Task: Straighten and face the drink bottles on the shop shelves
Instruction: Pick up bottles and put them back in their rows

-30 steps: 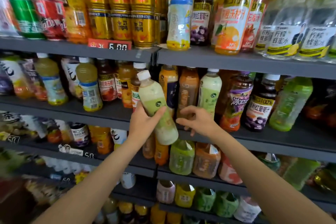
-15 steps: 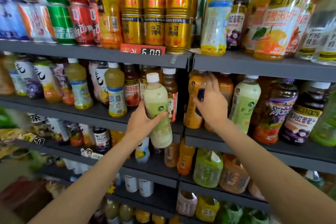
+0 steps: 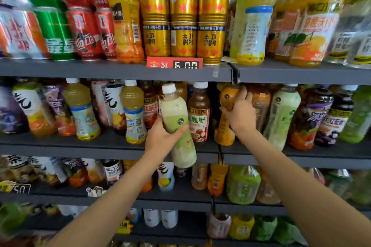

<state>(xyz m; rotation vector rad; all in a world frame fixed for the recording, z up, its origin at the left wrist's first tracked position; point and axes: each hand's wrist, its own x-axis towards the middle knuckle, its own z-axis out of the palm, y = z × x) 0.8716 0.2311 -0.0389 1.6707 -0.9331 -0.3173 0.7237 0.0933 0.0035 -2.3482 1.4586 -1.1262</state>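
Holding one bottle, reaching for another

Gripping a pale green bottle (image 3: 177,124) around its middle, the left hand (image 3: 160,138) keeps it in the air in front of the middle shelf (image 3: 108,147), clear of the shelf edge. The bottle tilts a little, its white cap up and leaning left, its base hanging lower than the shelf lip. The thumb wraps the front of the label; the other fingers curl behind, out of sight. The left forearm rises from the lower left, nearly straight.

The right hand (image 3: 240,114) reaches deeper into the same shelf, palm forward, wrist bent upward. Its fingers (image 3: 244,96) are slightly spread and laid on the shoulder of an orange bottle (image 3: 225,118) that stands on the shelf just right of the divider. Whether the thumb closes round it cannot be told. A second pale green bottle (image 3: 283,112) stands upright just to the right of that hand. Gold cans (image 3: 183,18) are stacked on the shelf above.
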